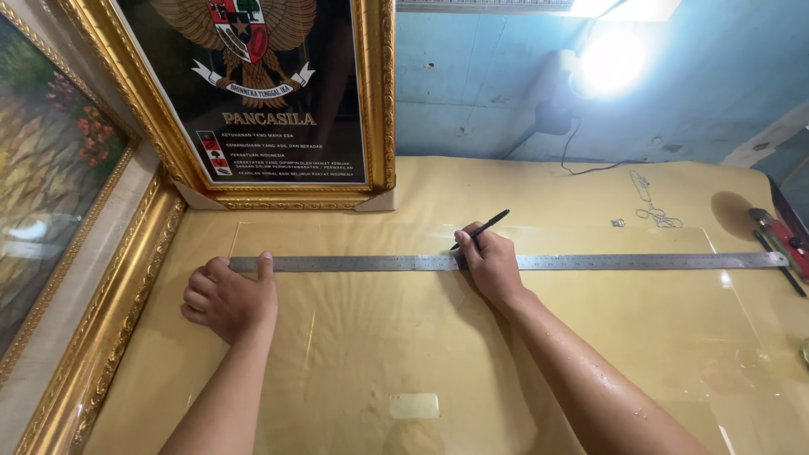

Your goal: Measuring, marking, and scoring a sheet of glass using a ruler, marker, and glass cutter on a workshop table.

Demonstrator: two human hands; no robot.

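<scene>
We press our left hand, fingers curled and thumb out, onto the left end of the long steel ruler, which lies left to right across a clear glass sheet on the tan table. Our right hand, closed on a black pen, rests mid-ruler, tip at its far edge. Gold frames stand far left.

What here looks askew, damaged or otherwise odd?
Nothing stands out. The long steel ruler lies flat across the clear glass sheet, the left hand pressing one end, the right hand holding a black pen at its edge.
</scene>
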